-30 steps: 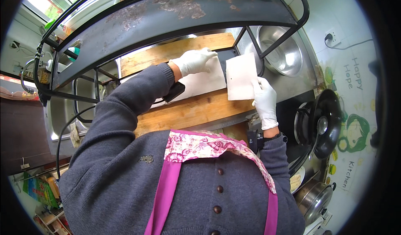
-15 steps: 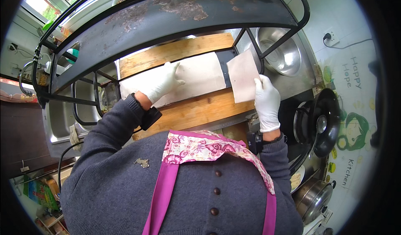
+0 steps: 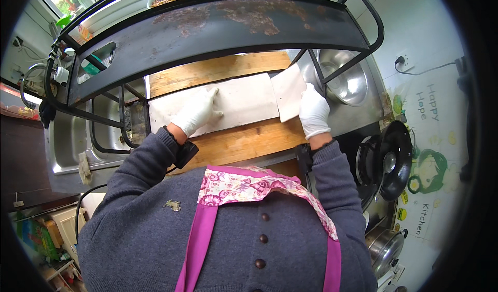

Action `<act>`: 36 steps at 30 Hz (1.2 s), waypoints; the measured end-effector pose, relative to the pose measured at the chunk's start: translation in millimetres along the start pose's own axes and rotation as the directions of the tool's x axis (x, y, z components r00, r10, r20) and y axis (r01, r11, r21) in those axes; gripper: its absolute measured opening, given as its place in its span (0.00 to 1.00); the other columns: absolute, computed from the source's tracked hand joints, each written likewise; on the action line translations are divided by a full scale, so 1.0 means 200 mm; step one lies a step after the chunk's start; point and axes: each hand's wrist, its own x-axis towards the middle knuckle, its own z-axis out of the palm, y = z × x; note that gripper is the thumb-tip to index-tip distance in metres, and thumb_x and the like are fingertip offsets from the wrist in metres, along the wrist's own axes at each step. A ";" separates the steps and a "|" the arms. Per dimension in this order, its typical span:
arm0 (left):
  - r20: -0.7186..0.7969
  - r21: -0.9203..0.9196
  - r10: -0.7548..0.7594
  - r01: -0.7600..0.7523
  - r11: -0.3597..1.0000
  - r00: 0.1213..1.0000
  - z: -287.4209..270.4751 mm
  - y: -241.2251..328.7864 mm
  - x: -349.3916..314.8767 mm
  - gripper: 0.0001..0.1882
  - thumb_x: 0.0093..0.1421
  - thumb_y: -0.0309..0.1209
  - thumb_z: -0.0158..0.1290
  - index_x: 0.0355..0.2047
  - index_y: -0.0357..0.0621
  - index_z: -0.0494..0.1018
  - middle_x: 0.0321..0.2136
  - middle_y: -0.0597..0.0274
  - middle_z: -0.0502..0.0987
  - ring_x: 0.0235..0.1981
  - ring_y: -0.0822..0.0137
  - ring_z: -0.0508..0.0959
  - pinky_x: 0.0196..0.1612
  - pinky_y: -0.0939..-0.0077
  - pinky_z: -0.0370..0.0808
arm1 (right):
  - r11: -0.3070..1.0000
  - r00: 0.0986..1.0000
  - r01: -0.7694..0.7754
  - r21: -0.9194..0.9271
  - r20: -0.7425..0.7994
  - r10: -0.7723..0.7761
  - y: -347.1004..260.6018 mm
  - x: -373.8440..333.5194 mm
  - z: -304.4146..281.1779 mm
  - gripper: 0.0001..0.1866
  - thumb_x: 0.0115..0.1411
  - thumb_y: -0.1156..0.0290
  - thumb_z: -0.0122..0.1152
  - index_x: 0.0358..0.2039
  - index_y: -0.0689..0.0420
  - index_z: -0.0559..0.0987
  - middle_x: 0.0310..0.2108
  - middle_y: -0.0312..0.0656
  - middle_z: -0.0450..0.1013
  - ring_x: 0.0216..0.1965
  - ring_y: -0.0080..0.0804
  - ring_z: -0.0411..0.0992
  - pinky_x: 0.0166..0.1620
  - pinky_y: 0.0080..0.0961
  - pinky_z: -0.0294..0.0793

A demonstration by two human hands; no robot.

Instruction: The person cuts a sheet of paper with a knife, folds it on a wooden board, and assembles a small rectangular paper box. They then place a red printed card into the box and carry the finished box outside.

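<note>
A long pale cream sheet [image 3: 245, 98], perhaps paper or thin card, lies flat across the wooden boards on the counter. On its left part my left hand [image 3: 197, 113], in a white glove, rests with the thumb held apart from the fingers. My right hand [image 3: 315, 113], gloved too, pinches the right edge of a smaller pale sheet [image 3: 290, 91]. That smaller piece sits slightly tilted, its left edge at the long sheet's right end. Whether the two overlap or just meet, I cannot tell.
A black metal rack [image 3: 223, 24] with a worn shelf spans above the work area. Wooden boards [image 3: 238, 142] show along both sides of the sheet. Steel sinks [image 3: 70, 144] are at left, a steel bowl [image 3: 345, 79] and black wok [image 3: 397, 159] at right.
My right hand has moved left with the smaller sheet, up to the long sheet's end, covering the dark strip that showed there. My left hand stays on the long sheet.
</note>
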 end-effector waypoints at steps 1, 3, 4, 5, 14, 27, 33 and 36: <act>0.003 0.016 0.000 0.000 1.000 1.000 0.00 0.01 0.00 0.36 0.50 0.38 0.67 0.57 0.36 0.68 0.43 0.47 0.77 0.42 0.51 0.79 0.47 0.64 0.76 | 1.000 1.000 0.003 -0.005 -0.006 -0.003 -0.01 0.02 0.03 0.12 0.65 0.63 0.50 0.41 0.55 0.77 0.29 0.53 0.78 0.32 0.55 0.77 0.36 0.48 0.75; 0.000 0.044 0.009 -0.009 0.999 1.000 0.00 0.02 -0.01 0.36 0.50 0.38 0.67 0.56 0.35 0.68 0.42 0.47 0.77 0.42 0.50 0.79 0.47 0.64 0.76 | 0.999 1.000 -0.024 -0.047 -0.002 0.024 -0.01 0.07 0.09 0.12 0.65 0.63 0.49 0.40 0.56 0.76 0.29 0.53 0.78 0.32 0.55 0.78 0.36 0.48 0.76; 0.002 0.046 0.003 -0.003 0.999 1.000 0.00 0.02 -0.02 0.36 0.50 0.38 0.67 0.56 0.35 0.67 0.42 0.47 0.77 0.41 0.50 0.79 0.46 0.64 0.76 | 0.999 1.000 -0.021 -0.050 -0.008 0.020 -0.01 0.10 0.12 0.12 0.65 0.64 0.49 0.40 0.57 0.76 0.28 0.53 0.78 0.32 0.55 0.78 0.36 0.49 0.76; -0.012 0.045 0.007 -0.007 0.999 1.000 0.00 0.03 -0.02 0.36 0.50 0.37 0.67 0.56 0.35 0.67 0.41 0.46 0.77 0.41 0.50 0.79 0.46 0.64 0.76 | 0.998 1.000 0.004 -0.067 0.012 -0.003 0.00 0.13 0.15 0.12 0.65 0.64 0.48 0.39 0.59 0.76 0.28 0.55 0.78 0.32 0.54 0.79 0.36 0.49 0.76; -0.020 0.042 0.028 -0.028 0.999 0.999 0.05 0.00 -0.01 0.38 0.50 0.37 0.66 0.58 0.35 0.65 0.40 0.44 0.76 0.40 0.48 0.78 0.44 0.61 0.76 | 0.996 0.956 -0.059 -0.065 0.284 0.075 0.01 0.17 0.31 0.16 0.64 0.60 0.50 0.39 0.59 0.78 0.33 0.53 0.80 0.39 0.51 0.80 0.41 0.45 0.79; 0.106 -0.171 0.250 -0.230 0.958 0.962 -0.02 0.04 0.06 0.42 0.54 0.26 0.60 0.69 0.54 0.57 0.44 0.49 0.75 0.41 0.50 0.77 0.45 0.61 0.76 | 0.970 0.977 0.209 0.126 0.024 -0.213 -0.04 -0.03 0.37 0.14 0.61 0.65 0.56 0.46 0.52 0.79 0.43 0.49 0.76 0.45 0.49 0.74 0.48 0.41 0.74; 0.186 0.033 0.382 -0.394 0.918 0.905 -0.02 0.04 0.13 0.36 0.55 0.20 0.54 0.65 0.52 0.64 0.47 0.49 0.73 0.40 0.49 0.76 0.46 0.62 0.75 | 0.901 0.924 0.383 0.206 -0.067 -0.378 -0.03 -0.07 0.42 0.15 0.61 0.65 0.56 0.46 0.55 0.80 0.44 0.48 0.76 0.47 0.47 0.74 0.50 0.40 0.74; 0.162 0.041 0.400 -0.411 0.911 0.902 -0.03 0.04 0.12 0.35 0.55 0.20 0.53 0.65 0.51 0.65 0.46 0.48 0.73 0.40 0.48 0.76 0.45 0.62 0.75 | 0.929 0.928 0.369 0.039 0.047 -0.371 0.03 -0.05 0.41 0.15 0.61 0.65 0.56 0.46 0.55 0.80 0.44 0.48 0.75 0.46 0.47 0.74 0.50 0.40 0.74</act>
